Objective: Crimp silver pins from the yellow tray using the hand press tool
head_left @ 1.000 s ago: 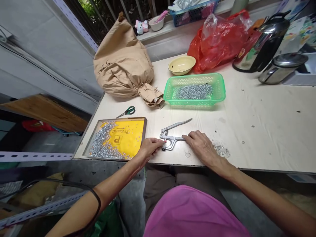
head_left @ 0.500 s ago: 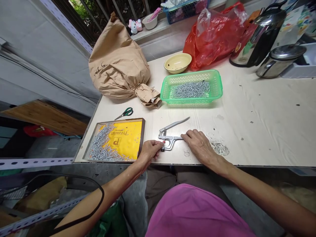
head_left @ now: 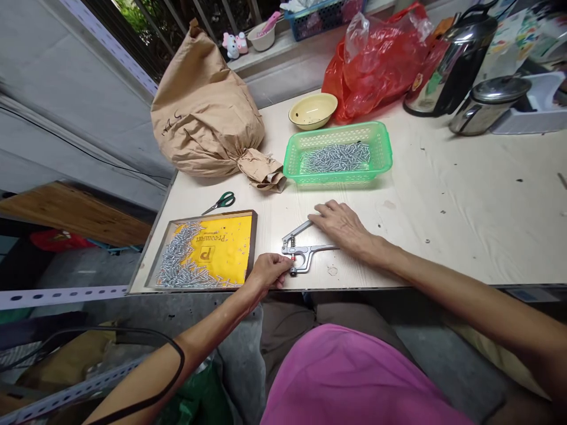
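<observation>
A pair of grey metal snap pliers (head_left: pixel 305 250) lies on the table close to its front edge, handles spread and pointing right. My left hand (head_left: pixel 271 270) is closed in a pinch right at the jaws, by a small red part; whatever is between the fingertips is too small to make out. Over the end of the upper handle, my right hand (head_left: pixel 341 227) has its fingers curled, covering the tip. To the left of the pliers, a shallow tray (head_left: pixel 253 242) with a yellow bottom holds many small silver metal pieces (head_left: pixel 177 260), heaped along its left and front sides.
Behind the pliers stands a green basket (head_left: pixel 290 171) with more silver pieces. Scissors (head_left: pixel 220 202) lie behind the tray. A brown paper sack (head_left: pixel 208 112), a cream bowl (head_left: pixel 312 112), a red plastic bag (head_left: pixel 376 65), a kettle (head_left: pixel 460 65) and a steel pot (head_left: pixel 482 109) line the back.
My right hand has moved up and away from me, from the end of the lower handle onto the upper handle. My left hand keeps its pinch at the jaws.
</observation>
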`<action>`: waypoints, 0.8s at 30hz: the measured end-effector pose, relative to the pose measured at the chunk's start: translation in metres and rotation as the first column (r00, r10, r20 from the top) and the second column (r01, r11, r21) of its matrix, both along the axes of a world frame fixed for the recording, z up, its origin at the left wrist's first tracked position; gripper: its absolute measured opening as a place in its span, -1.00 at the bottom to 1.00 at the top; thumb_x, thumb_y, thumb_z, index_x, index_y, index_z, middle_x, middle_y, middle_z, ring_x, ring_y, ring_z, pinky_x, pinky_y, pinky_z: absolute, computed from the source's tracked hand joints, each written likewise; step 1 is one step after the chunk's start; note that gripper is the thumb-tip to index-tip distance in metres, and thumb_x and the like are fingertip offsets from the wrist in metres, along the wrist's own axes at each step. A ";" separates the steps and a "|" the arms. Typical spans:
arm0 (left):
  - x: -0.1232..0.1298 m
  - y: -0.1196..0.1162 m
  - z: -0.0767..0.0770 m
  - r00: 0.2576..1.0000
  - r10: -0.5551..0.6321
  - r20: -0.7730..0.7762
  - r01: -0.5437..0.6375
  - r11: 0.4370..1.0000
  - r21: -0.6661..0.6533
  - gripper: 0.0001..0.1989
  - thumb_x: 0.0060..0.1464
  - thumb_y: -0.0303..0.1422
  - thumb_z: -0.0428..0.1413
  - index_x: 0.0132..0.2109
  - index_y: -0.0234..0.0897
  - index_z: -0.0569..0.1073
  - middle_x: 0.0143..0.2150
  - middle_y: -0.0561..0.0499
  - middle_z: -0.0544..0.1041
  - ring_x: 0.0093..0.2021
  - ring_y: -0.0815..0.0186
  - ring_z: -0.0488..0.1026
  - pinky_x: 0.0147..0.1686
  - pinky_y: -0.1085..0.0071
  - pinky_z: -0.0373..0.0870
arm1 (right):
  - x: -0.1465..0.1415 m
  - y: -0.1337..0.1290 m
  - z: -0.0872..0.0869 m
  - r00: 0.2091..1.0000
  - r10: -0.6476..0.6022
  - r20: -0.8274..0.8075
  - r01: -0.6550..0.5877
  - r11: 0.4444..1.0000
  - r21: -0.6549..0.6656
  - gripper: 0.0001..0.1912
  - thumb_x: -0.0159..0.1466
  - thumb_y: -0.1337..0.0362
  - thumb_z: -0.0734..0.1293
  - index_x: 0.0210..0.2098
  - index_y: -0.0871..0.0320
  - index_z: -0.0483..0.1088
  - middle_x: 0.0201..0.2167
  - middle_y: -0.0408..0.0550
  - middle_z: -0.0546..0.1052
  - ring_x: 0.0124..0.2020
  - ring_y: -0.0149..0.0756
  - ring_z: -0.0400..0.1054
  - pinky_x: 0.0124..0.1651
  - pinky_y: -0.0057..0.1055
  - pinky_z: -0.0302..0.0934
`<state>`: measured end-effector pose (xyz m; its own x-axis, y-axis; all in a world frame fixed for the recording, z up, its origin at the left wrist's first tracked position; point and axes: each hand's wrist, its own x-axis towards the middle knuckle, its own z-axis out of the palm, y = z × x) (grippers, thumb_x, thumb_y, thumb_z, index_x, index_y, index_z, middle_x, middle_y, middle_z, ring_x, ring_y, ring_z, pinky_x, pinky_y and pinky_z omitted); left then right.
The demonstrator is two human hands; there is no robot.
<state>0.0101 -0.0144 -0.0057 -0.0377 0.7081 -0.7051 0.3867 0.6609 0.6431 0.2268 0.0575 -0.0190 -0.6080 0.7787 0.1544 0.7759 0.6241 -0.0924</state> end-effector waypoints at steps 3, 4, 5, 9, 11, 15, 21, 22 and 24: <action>0.004 -0.006 0.002 1.000 -0.018 -0.006 0.018 1.000 0.001 -0.77 -0.03 -0.26 0.18 -0.43 -0.37 0.41 -0.73 0.19 0.26 -0.76 0.54 0.15 -0.76 0.61 0.13 | -0.006 0.021 -0.007 0.995 0.069 0.077 -0.071 0.997 0.024 -0.81 0.31 0.41 0.16 -0.22 0.14 0.39 -0.23 0.02 0.42 -0.15 -0.14 0.12 -0.25 -0.28 -0.11; 0.006 -0.008 0.003 1.000 -0.029 -0.006 0.029 1.000 0.004 -0.77 -0.03 -0.26 0.18 -0.45 -0.36 0.40 -0.73 0.19 0.26 -0.76 0.54 0.16 -0.76 0.62 0.12 | -0.007 0.025 -0.009 0.991 0.093 0.096 -0.096 0.995 0.025 -0.81 0.30 0.41 0.16 -0.25 0.14 0.40 -0.27 0.01 0.43 -0.17 -0.15 0.13 -0.24 -0.27 -0.11; 0.008 -0.010 0.003 0.999 -0.037 -0.007 0.037 0.999 0.006 -0.76 -0.02 -0.26 0.17 -0.46 -0.36 0.38 -0.73 0.18 0.27 -0.76 0.54 0.16 -0.76 0.62 0.12 | -0.007 0.027 -0.011 0.988 0.114 0.108 -0.118 0.993 0.029 -0.82 0.30 0.42 0.16 -0.28 0.15 0.39 -0.30 0.01 0.43 -0.19 -0.16 0.13 -0.23 -0.27 -0.11; 0.016 -0.020 0.002 0.999 -0.020 -0.026 0.020 1.000 -0.014 -0.75 -0.01 -0.25 0.15 -0.50 -0.33 0.33 -0.75 0.19 0.26 -0.78 0.53 0.17 -0.77 0.61 0.12 | -0.004 0.024 -0.014 0.977 0.172 0.128 -0.182 0.980 0.076 -0.79 0.29 0.46 0.14 -0.30 0.18 0.38 -0.34 0.01 0.43 -0.24 -0.18 0.14 -0.22 -0.27 -0.10; 0.020 -0.023 0.001 0.999 -0.003 -0.041 0.002 1.000 -0.018 -0.76 -0.01 -0.27 0.15 -0.49 -0.32 0.33 -0.73 0.19 0.27 -0.79 0.52 0.18 -0.79 0.60 0.11 | 0.000 0.017 -0.015 0.977 0.172 0.125 -0.185 0.977 0.101 -0.76 0.29 0.49 0.11 -0.30 0.19 0.38 -0.34 0.01 0.43 -0.25 -0.19 0.14 -0.21 -0.28 -0.10; 0.024 -0.026 0.001 0.998 0.009 -0.068 -0.011 1.000 -0.026 -0.80 -0.01 -0.29 0.14 -0.46 -0.33 0.35 -0.67 0.19 0.31 -0.80 0.52 0.22 -0.80 0.60 0.11 | 0.008 0.005 -0.015 0.983 0.139 0.116 -0.153 0.981 0.121 -0.69 0.31 0.51 0.05 -0.29 0.21 0.39 -0.34 0.03 0.43 -0.28 -0.21 0.14 -0.22 -0.27 -0.11; 0.027 -0.026 0.009 1.000 -0.003 0.003 0.003 0.991 -0.132 -0.77 0.03 -0.28 0.09 -0.49 -0.32 0.31 -0.65 0.15 0.36 -0.81 0.49 0.26 -0.82 0.59 0.09 | 0.010 -0.002 -0.014 0.988 0.101 0.119 -0.112 0.990 0.084 -0.62 0.31 0.54 0.00 -0.29 0.23 0.40 -0.33 0.06 0.45 -0.29 -0.20 0.16 -0.24 -0.27 -0.12; 0.027 -0.026 0.009 1.000 -0.001 0.000 0.001 0.990 -0.143 -0.77 0.02 -0.29 0.10 -0.49 -0.32 0.31 -0.65 0.15 0.36 -0.81 0.49 0.26 -0.82 0.59 0.10 | 0.011 -0.003 -0.014 0.989 0.096 0.115 -0.105 0.991 0.080 -0.62 0.31 0.54 0.00 -0.29 0.23 0.41 -0.33 0.06 0.45 -0.29 -0.20 0.16 -0.24 -0.27 -0.12; 0.029 -0.026 0.009 1.000 -0.008 -0.026 0.004 0.990 -0.143 -0.78 -0.01 -0.30 0.12 -0.50 -0.32 0.30 -0.66 0.16 0.35 -0.81 0.48 0.27 -0.81 0.60 0.12 | 0.013 -0.002 -0.012 0.990 0.089 0.112 -0.097 0.993 0.070 -0.63 0.30 0.53 0.01 -0.30 0.21 0.41 -0.34 0.05 0.45 -0.30 -0.20 0.16 -0.25 -0.26 -0.11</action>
<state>0.0387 -0.0405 0.0035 -0.0540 0.6008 -0.7976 0.4069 0.7427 0.5319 0.2397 0.0553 -0.0310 -0.6938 0.7066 0.1394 0.7169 0.6961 0.0395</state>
